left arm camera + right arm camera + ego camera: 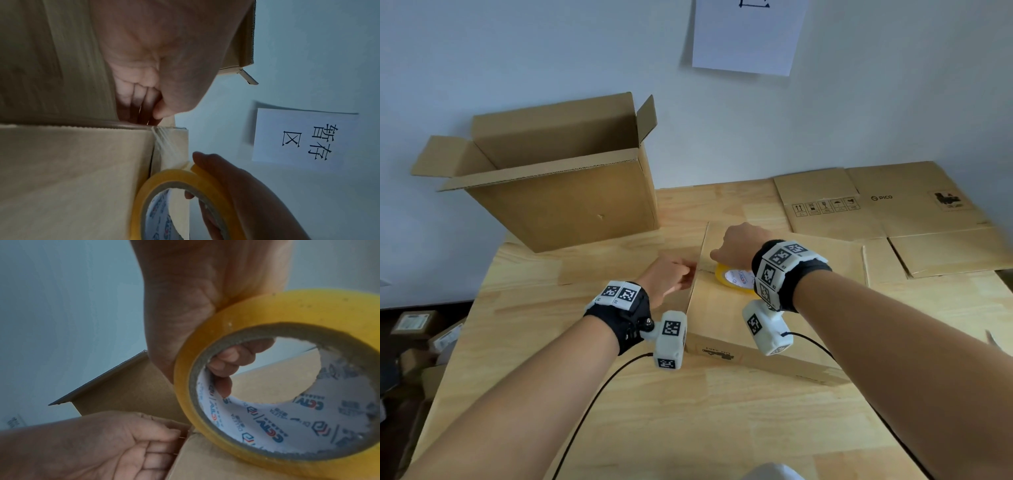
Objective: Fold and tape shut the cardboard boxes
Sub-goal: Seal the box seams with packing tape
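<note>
A closed cardboard box [719, 322] lies in the middle of the wooden table [688, 428]. My right hand [736, 246] grips a yellow tape roll [722, 274] on the box top near its left edge, with fingers [230, 358] hooked through the core. In the left wrist view a short clear tape strip [164, 146] runs from the roll [174, 178] along the flap seam to the box edge. My left hand [671, 277] sits at that left edge, its fingers curled against the side wall and its thumb [162, 112] holding the tape end down.
An open upright box [565, 205] stands at the back left against the wall. Flattened boxes [876, 202] lie at the back right. A white sheet [746, 34] hangs on the wall. Small cartons [414, 322] sit on the floor to the left.
</note>
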Demonstrator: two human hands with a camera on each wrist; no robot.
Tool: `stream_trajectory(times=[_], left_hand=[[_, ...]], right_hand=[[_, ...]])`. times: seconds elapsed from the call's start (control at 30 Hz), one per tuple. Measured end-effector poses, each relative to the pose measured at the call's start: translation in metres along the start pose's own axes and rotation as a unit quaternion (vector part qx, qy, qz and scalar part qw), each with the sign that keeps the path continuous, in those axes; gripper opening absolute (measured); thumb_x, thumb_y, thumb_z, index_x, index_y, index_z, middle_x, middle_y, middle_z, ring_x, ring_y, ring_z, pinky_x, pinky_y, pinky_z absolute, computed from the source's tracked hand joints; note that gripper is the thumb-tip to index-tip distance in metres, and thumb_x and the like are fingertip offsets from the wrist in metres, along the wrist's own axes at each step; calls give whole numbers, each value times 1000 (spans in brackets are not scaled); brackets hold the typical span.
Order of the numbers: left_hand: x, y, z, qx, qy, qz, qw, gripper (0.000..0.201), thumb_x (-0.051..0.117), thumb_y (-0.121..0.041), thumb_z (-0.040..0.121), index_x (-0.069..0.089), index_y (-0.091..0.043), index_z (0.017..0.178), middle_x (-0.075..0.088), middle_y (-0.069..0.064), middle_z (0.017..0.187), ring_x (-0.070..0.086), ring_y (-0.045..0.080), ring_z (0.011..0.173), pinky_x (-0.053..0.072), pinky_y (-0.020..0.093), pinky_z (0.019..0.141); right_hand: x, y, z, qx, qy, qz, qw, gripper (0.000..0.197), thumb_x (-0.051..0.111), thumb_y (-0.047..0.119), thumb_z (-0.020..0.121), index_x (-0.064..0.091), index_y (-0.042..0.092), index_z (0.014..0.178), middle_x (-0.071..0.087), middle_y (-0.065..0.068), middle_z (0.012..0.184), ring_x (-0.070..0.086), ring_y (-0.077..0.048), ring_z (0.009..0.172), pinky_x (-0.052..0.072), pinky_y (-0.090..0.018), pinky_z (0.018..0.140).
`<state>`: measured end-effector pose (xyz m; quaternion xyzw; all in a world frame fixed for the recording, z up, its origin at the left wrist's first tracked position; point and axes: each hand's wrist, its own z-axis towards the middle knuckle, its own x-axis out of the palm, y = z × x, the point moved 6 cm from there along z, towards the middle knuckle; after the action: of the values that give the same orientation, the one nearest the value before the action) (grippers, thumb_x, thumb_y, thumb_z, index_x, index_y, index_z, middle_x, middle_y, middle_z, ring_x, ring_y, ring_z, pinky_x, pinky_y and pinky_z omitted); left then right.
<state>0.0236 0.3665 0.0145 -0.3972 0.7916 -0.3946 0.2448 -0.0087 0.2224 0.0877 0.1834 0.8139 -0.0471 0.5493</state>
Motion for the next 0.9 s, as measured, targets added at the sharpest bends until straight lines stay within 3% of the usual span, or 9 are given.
stream_trajectory(times=[0.13, 0.3, 0.37, 0.47, 0.6, 0.67, 0.73, 0.8, 0.9], left_hand=[[10, 4, -3, -24, 1, 22, 999, 26, 43, -20, 101, 57, -14, 81, 54, 3, 76, 52, 12, 66, 46, 21, 62], [19, 6, -6, -39, -34, 28, 998, 31, 42, -25, 100, 49, -11, 74, 47, 7, 70, 45, 22, 71, 36, 31, 69], [21, 9, -6, -51, -31, 15, 998, 21, 44, -21, 99, 53, -10, 82, 51, 11, 83, 45, 20, 78, 36, 31, 73], [20, 10, -14, -53, -13, 12, 998, 21, 44, -13, 99, 55, -2, 114, 52, 9, 120, 53, 19, 102, 40, 27, 92], [29, 12, -20, -3, 73, 66, 995, 40, 43, 1, 94, 46, -12, 132, 56, 2, 122, 51, 16, 111, 40, 25, 91], [29, 14, -20, 13, 76, 83, 994, 47, 40, 3, 94, 41, -16, 138, 54, 0, 124, 48, 17, 114, 37, 28, 99], [30, 14, -21, 23, 79, 82, 993, 49, 38, 5, 94, 41, -14, 139, 54, 6, 129, 48, 20, 117, 35, 35, 108], [32, 13, -23, 33, 79, 76, 993, 47, 37, 7, 94, 43, -11, 137, 55, 12, 129, 50, 21, 113, 39, 35, 102], [33, 13, -23, 39, 75, 58, 995, 43, 35, 9, 95, 45, -9, 133, 59, 7, 113, 54, 19, 105, 46, 27, 87]], right_hand=[[2, 1, 1, 1, 4, 2, 1000, 33, 47, 40, 88, 48, 15, 66, 52, 0, 68, 49, -14, 58, 37, -23, 50], [2, 2, -2, 1, 1, 2, 1000, 33, 47, 39, 87, 48, 14, 65, 52, 0, 68, 49, -15, 58, 38, -23, 51], [2, 2, -2, 3, 0, 1, 1000, 34, 47, 39, 87, 48, 14, 65, 52, 0, 68, 49, -15, 58, 37, -22, 50], [2, 1, -3, 2, 1, 1, 1000, 34, 47, 40, 88, 47, 14, 65, 52, 0, 68, 48, -14, 57, 36, -22, 49], [1, 2, -4, 0, 0, 3, 1000, 37, 44, 40, 90, 46, 13, 65, 51, -1, 68, 50, -16, 60, 39, -24, 52], [0, 2, -5, -2, -2, 10, 1000, 41, 40, 42, 93, 43, 13, 65, 49, -1, 68, 53, -20, 68, 42, -27, 58], [-1, 2, -8, -5, -9, 17, 1000, 43, 38, 43, 94, 41, 13, 64, 48, -1, 68, 54, -22, 73, 42, -28, 60], [-2, 1, -12, -9, -10, 18, 1000, 42, 37, 42, 95, 41, 13, 64, 48, -1, 68, 53, -21, 70, 40, -26, 56], [-2, 1, -16, -28, 15, 26, 999, 44, 37, 43, 96, 47, 11, 68, 51, -2, 70, 53, -20, 69, 39, -25, 56]])
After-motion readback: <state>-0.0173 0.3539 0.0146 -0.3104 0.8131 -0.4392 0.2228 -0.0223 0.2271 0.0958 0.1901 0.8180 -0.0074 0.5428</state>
